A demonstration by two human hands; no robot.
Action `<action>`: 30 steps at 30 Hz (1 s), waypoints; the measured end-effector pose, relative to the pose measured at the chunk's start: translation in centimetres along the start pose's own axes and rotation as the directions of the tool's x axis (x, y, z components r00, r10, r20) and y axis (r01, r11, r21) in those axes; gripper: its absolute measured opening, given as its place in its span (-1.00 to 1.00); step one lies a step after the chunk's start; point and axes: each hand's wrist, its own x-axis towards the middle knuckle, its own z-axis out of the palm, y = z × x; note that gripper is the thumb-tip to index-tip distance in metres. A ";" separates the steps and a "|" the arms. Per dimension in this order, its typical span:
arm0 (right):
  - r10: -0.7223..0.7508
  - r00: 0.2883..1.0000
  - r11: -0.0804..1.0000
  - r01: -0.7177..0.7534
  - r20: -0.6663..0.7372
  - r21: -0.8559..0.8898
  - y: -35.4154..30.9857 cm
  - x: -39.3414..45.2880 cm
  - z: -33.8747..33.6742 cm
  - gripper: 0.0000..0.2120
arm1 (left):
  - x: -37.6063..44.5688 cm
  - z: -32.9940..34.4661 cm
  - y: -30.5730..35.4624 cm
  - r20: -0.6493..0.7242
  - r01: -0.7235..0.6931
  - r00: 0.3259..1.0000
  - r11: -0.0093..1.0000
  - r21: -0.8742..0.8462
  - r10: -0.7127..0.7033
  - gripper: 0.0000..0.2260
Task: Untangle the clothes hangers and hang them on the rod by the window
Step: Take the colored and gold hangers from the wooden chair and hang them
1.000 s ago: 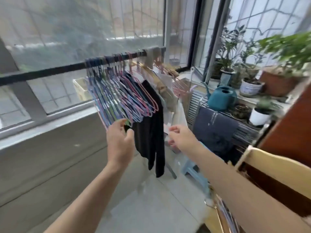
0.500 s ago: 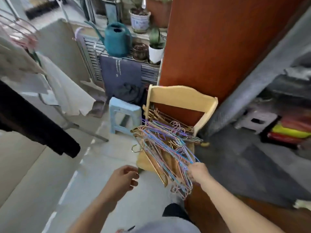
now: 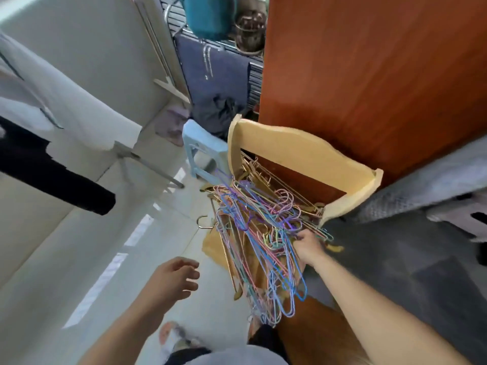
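Pale glossy floor tiles (image 3: 79, 259) ran under the whole scene, streaked with bright bars of light. Nearest the camera, the left hand (image 3: 172, 276) hovered above those tiles with its fingers loosely spread and holding nothing, well short of the chair. To its right, the right hand (image 3: 307, 246) reached into the tangled hangers (image 3: 259, 241), its fingers curled in among the wires at the right edge of the pile; how many it gripped could not be made out. That tangle of thin wire hangers in blue, pink, purple and green was heaped on the seat of a yellow wooden chair (image 3: 303, 151), and a cluster of loops spilled over the seat's front edge and dangled toward the floor. Gold-coloured hangers (image 3: 257, 167) lay deeper in the heap, against the chair's back. One lone hook (image 3: 203, 222) poked out on the left side of the pile. Behind the chair stood a reddish-brown wooden panel (image 3: 369, 75). Left of the chair sat a small light-blue stool (image 3: 203, 143), and beyond it dark cloth (image 3: 210, 72) hung over a slatted rack. At the far left, a black garment (image 3: 52, 172) and white fabric (image 3: 66, 101) hung in the air. A teal watering can (image 3: 208, 14) showed at the top edge.
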 end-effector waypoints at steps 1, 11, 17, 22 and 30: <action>-0.038 0.999 0.998 0.039 0.009 -0.049 -0.7 1.7 -0.1 -0.74 | 0.2 0.4 0.2 -0.019 0.013 1.000 1.000 -0.011 -0.013 -0.81; -0.066 0.955 0.884 0.191 0.289 -0.428 -3.5 8.1 1.1 -0.34 | 0.5 1.7 -0.3 -0.129 0.113 0.984 0.991 -0.067 -0.121 -0.80; -0.101 0.929 0.897 0.240 0.356 -0.371 -1.8 9.1 0.4 -0.27 | 0.6 2.1 -0.6 -0.151 0.132 0.978 0.987 -0.092 -0.145 -0.80; -0.163 0.963 0.973 0.193 0.216 -0.127 0.5 7.9 0.4 -0.42 | 1.0 3.1 -0.4 -0.122 0.149 0.979 0.983 -0.110 -0.163 -0.80; 0.002 0.984 0.995 0.016 0.179 -0.097 8.2 4.1 2.5 -0.78 | 1.5 5.4 -0.8 -0.054 0.184 0.980 0.979 -0.086 -0.189 -0.80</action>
